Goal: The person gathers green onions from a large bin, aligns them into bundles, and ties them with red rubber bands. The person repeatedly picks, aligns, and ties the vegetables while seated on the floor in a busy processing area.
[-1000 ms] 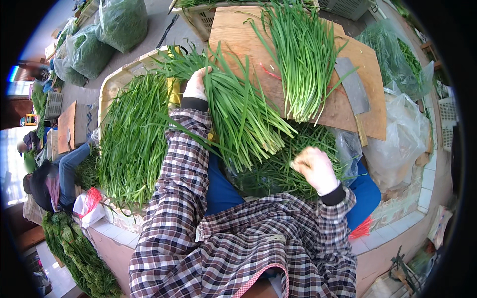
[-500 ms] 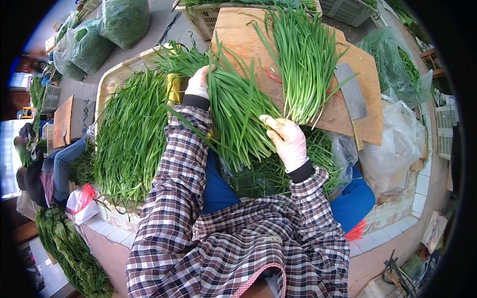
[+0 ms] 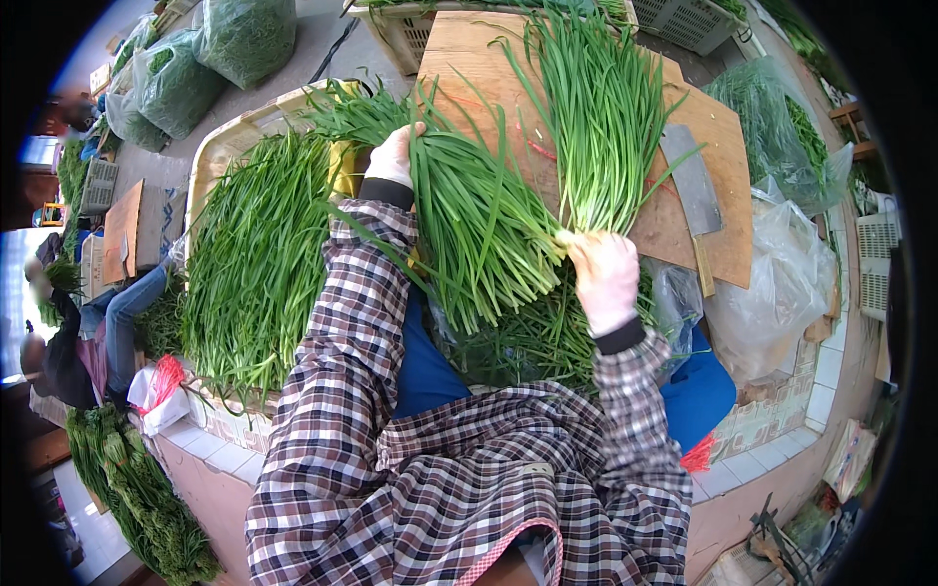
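Observation:
A loose bunch of garlic chives [image 3: 474, 210] lies slantwise over my lap, its pale stem ends toward the right. My left hand [image 3: 393, 158], in a pale glove, is closed around its leafy part. At the stem ends, my right hand [image 3: 606, 278], gloved too, has its fingers closed in a pinch on some stems. Just beyond that hand, a second bunch of chives [image 3: 598, 127] rests on a wooden board [image 3: 464, 59], stems toward me. A cleaver [image 3: 691, 181] with a wooden handle lies on the board to the right of this bunch.
A pale crate [image 3: 210, 161] full of chives stands at my left. Loose greens [image 3: 528, 342] lie on plastic below the bunch. Clear plastic bags [image 3: 772, 293] sit at the right. Stuffed bags of greens [image 3: 181, 83] stand far left, and a person in jeans [image 3: 132, 313] is at the left.
My right hand has moved right along the stem ends, its fingers now closed in a pinch there. The held bunch has spread slightly rightward; my left hand has barely moved.

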`<action>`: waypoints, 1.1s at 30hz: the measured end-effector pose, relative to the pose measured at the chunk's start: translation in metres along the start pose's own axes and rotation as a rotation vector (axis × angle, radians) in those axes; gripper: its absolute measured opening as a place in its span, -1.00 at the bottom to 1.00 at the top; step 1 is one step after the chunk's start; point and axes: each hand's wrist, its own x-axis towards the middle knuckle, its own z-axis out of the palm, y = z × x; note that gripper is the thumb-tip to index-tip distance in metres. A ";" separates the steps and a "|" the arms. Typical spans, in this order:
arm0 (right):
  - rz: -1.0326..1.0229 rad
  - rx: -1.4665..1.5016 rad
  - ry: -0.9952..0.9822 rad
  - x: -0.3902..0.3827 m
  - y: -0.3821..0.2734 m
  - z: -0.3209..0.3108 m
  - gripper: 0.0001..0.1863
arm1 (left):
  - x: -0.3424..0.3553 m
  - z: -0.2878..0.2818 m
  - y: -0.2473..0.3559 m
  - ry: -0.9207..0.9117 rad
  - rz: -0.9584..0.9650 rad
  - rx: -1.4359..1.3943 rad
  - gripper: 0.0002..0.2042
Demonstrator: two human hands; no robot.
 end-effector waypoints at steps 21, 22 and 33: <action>-0.393 -0.203 -0.045 0.024 -0.009 0.038 -0.88 | -0.013 0.002 0.004 0.022 0.187 0.105 -0.80; -0.392 -0.208 -0.053 0.025 -0.011 0.036 -0.88 | -0.013 0.001 0.005 0.038 0.176 0.097 -0.80; -0.184 -0.060 -0.181 -0.075 -0.012 -0.036 -0.69 | -0.021 0.009 0.009 0.053 0.071 -0.042 -0.82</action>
